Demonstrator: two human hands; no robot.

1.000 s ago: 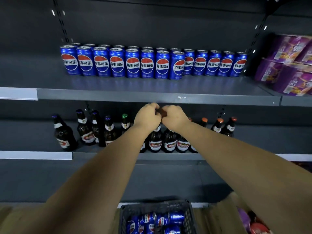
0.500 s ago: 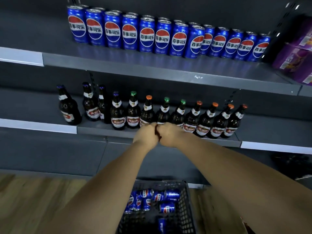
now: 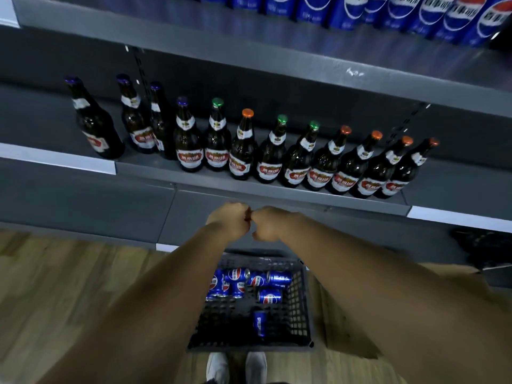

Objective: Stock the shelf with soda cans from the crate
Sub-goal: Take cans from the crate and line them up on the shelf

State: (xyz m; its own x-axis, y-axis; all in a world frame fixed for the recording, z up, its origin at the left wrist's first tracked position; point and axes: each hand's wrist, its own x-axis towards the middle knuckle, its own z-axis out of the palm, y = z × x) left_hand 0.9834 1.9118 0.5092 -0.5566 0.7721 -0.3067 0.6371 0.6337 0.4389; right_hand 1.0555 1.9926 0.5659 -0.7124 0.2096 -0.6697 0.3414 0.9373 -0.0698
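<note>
Hands | left hand (image 3: 228, 221) and right hand (image 3: 270, 224) fisted, knuckles touching | crate (image 3: 300, 314) with cans (image 3: 270, 296) below, apart

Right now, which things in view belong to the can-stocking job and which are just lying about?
Job: loose soda cans in the black crate; stocked can row on the upper shelf.
Lying about: beer bottles on the lower shelf; wooden floor; shoes.

The crate (image 3: 302, 300) is matt dark plastic lattice. Inside it the cans (image 3: 270, 296) are glossy blue metal. Under it the floor (image 3: 55, 286) is smooth wood. Above it the shelf (image 3: 277, 189) is matt grey metal and the bottles (image 3: 242, 153) are glossy dark glass.
</note>
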